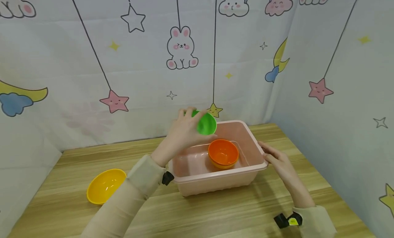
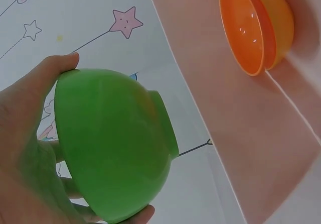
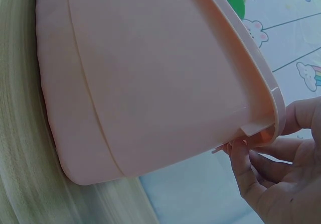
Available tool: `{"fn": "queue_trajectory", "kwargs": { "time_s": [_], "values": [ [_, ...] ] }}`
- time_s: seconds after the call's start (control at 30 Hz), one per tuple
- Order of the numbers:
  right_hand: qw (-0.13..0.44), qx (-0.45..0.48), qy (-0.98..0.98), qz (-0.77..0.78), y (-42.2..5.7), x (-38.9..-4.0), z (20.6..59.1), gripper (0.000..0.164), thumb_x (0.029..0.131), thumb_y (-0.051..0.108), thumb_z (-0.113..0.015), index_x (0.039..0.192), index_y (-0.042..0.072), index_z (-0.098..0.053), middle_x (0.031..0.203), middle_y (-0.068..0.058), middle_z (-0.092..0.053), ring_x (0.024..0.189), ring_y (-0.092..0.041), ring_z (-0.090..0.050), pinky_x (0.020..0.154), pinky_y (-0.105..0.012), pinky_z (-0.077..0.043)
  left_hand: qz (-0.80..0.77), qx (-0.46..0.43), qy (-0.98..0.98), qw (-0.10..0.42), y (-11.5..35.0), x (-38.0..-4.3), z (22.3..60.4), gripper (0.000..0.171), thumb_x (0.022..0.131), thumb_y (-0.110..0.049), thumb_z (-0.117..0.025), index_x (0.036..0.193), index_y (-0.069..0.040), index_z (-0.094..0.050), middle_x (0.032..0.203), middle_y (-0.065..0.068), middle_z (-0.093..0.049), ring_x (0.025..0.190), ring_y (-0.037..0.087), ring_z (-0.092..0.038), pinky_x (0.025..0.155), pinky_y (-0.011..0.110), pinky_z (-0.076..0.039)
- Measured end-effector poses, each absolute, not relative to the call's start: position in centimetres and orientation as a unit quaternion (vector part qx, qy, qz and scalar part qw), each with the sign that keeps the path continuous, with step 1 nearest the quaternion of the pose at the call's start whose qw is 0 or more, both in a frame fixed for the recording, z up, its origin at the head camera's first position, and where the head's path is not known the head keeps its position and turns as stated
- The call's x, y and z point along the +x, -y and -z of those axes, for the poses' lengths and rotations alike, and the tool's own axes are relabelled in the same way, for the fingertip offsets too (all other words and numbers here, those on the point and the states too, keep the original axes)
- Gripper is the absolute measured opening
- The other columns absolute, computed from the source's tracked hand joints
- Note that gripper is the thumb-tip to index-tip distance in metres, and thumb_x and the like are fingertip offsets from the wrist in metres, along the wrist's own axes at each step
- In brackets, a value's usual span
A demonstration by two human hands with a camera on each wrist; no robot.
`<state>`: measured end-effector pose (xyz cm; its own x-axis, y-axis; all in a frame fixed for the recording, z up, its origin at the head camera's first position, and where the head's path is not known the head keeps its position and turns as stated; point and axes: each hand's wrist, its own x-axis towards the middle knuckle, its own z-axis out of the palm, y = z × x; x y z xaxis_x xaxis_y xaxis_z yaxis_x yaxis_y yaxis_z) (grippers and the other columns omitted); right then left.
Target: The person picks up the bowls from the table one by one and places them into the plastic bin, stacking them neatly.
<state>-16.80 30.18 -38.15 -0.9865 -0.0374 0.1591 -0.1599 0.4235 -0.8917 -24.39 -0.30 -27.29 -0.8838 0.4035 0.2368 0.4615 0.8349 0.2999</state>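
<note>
A green bowl [image 2: 115, 143] is gripped by my left hand [image 1: 187, 130], thumb and fingers spread around its rim. In the head view the hand holds the bowl [image 1: 207, 123] tilted over the back left part of a pink plastic basin [image 1: 215, 176]. Inside the basin sits an orange bowl [image 1: 223, 151], nested in a yellow-orange one [image 2: 282, 20] whose outer wall shows in the left wrist view. My right hand [image 1: 280, 164] holds the basin's right rim, its fingers curled about the edge [image 3: 278, 108] in the right wrist view.
A yellow bowl [image 1: 106, 186] lies on the wooden table [image 1: 166, 217] at the left, partly behind my left sleeve. White curtains [image 1: 147, 60] with cartoon prints stand behind the table and along its sides.
</note>
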Motion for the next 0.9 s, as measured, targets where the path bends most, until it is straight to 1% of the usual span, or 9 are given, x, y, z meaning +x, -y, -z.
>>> {"fn": "queue_trajectory", "kwargs": {
  "time_s": [0.17,0.3,0.4,0.53,0.7,0.9],
  "values": [
    [0.055,0.052,0.846,-0.528,-30.1,-16.8,38.0,0.048,0.103,0.023,-0.043,0.147,0.007,-0.037,0.145,-0.021,-0.045,0.106,0.017,-0.046,0.086,-0.012,-0.040,0.193,-0.236,0.950,0.066,-0.4,-25.0,27.5,0.081,0.072,-0.067,-0.069,0.141,-0.033,-0.044,0.144,0.010,-0.039,0.130,0.034,-0.035,0.093,0.057,-0.047],
    [0.056,0.052,0.848,-0.524,-30.1,-16.8,38.0,0.048,0.103,0.023,-0.042,0.148,0.008,-0.037,0.146,-0.021,-0.044,0.106,0.017,-0.045,0.086,-0.011,-0.040,0.198,-0.244,0.948,0.056,-1.0,-25.6,27.8,0.080,0.072,-0.065,-0.071,0.140,-0.032,-0.045,0.146,0.011,-0.038,0.131,0.035,-0.034,0.096,0.058,-0.045],
    [0.055,0.053,0.848,-0.525,-30.1,-16.7,38.0,0.048,0.103,0.023,-0.042,0.148,0.008,-0.037,0.146,-0.021,-0.044,0.106,0.017,-0.045,0.086,-0.011,-0.039,0.200,-0.250,0.946,0.047,-1.5,-26.0,28.1,0.081,0.072,-0.065,-0.071,0.141,-0.033,-0.044,0.148,0.010,-0.037,0.133,0.034,-0.033,0.097,0.057,-0.045],
    [0.054,0.056,0.847,-0.526,-30.2,-16.7,38.1,0.047,0.103,0.023,-0.043,0.148,0.008,-0.037,0.147,-0.020,-0.044,0.108,0.017,-0.044,0.087,-0.011,-0.039,0.202,-0.263,0.943,0.034,-2.2,-26.6,28.4,0.081,0.071,-0.065,-0.071,0.141,-0.034,-0.044,0.149,0.009,-0.036,0.132,0.032,-0.033,0.095,0.056,-0.047],
    [0.051,0.049,0.848,-0.525,-30.2,-16.7,38.0,0.047,0.103,0.024,-0.043,0.147,0.010,-0.038,0.147,-0.018,-0.044,0.109,0.018,-0.043,0.089,-0.012,-0.038,0.204,-0.279,0.938,0.021,-2.7,-27.0,28.6,0.082,0.071,-0.067,-0.070,0.141,-0.034,-0.045,0.151,0.010,-0.036,0.132,0.032,-0.034,0.096,0.056,-0.047],
    [0.050,0.048,0.850,-0.522,-30.2,-16.7,37.9,0.047,0.103,0.025,-0.043,0.148,0.010,-0.038,0.147,-0.018,-0.045,0.109,0.018,-0.043,0.090,-0.013,-0.038,0.203,-0.295,0.934,0.011,-3.2,-27.6,28.7,0.079,0.071,-0.067,-0.069,0.139,-0.035,-0.045,0.148,0.007,-0.038,0.130,0.030,-0.036,0.093,0.050,-0.049]
  ]
}}
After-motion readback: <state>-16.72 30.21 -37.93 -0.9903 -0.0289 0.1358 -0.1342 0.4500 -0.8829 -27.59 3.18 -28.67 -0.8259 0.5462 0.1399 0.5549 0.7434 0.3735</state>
